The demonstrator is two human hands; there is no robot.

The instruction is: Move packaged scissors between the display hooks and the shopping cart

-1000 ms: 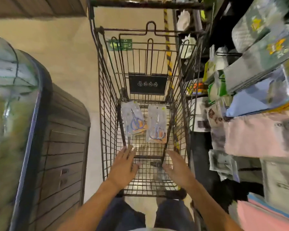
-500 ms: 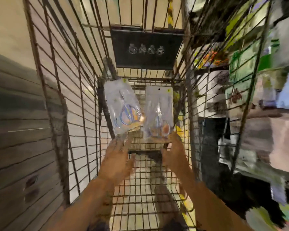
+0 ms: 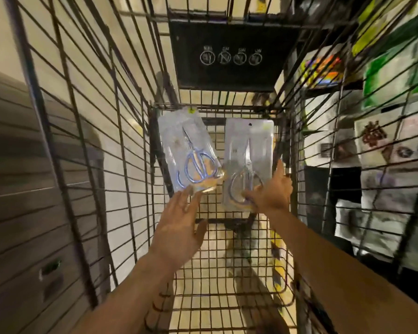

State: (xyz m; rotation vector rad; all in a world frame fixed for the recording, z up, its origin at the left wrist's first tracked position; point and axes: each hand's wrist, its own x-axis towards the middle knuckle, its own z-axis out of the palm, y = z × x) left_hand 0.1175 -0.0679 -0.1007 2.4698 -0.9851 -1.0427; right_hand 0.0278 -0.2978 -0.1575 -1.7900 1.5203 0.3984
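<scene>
- Shopping cart [image 3: 87, 141] — wire basket seen from above; compared with a second ago the view has dropped well inside it, and both arms now reach toward the far end at 12 o'clock.
- Left scissors pack [image 3: 188, 150]: clear blister with blue-handled scissors, lying tilted on the basket floor at about 11 o'clock from the hands, its hang-tab end toward the far wall.
- Right scissors pack [image 3: 249, 162]: clear blister with silver scissors, just beside the first at 1 o'clock, roughly straight.
- Left hand [image 3: 179, 227] — half a second ago it was short of its pack; now the straight fingertips touch the pack's near edge. Grip spread wide, nothing held.
- Right hand [image 3: 270, 191] — it has moved onto its pack: the thumb lies across the front over the scissor handles and the index finger runs up the 3 o'clock edge. The remaining fingers are hidden, so a closed pinch looks likely but not certain.
- Black placard [image 3: 232, 54] on the far wall at 12 o'clock; store shelving [image 3: 381, 131] at 3 o'clock, blurred.
- Reading: both packs sit in the cart, so the step in hand is judged to be lifting them out toward the display hooks — the right pack first.
</scene>
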